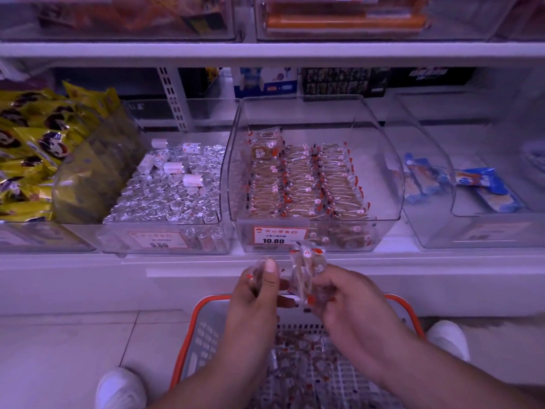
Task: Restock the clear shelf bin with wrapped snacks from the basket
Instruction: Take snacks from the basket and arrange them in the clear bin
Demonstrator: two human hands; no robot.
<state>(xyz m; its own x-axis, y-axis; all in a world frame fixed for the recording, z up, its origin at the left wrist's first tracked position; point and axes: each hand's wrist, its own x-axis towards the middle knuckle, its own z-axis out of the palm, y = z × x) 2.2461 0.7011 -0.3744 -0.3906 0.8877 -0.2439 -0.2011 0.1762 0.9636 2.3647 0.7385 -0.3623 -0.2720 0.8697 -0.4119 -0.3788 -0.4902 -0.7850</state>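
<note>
A clear shelf bin (383, 160) stands at the centre of the shelf, holding neat rows of brown wrapped snacks (300, 178) in clear wrappers with red marks. Below it, above the basket, my left hand (259, 293) pinches a wrapped snack (258, 271) under its thumb. My right hand (339, 296) grips a small bunch of wrapped snacks (306, 270) that stands upright just below the bin's price label (275, 234). The orange and white basket (200, 335) sits on the floor between my feet, with more wrapped snacks (303, 349) loose in its bottom.
A clear bin of silver foil sweets (174, 187) stands left of the target bin, with yellow bags (44, 149) further left. Two clear bins with blue packets (483, 184) stand on the right. Another shelf (265, 50) hangs above. White shoes (121, 388) flank the basket.
</note>
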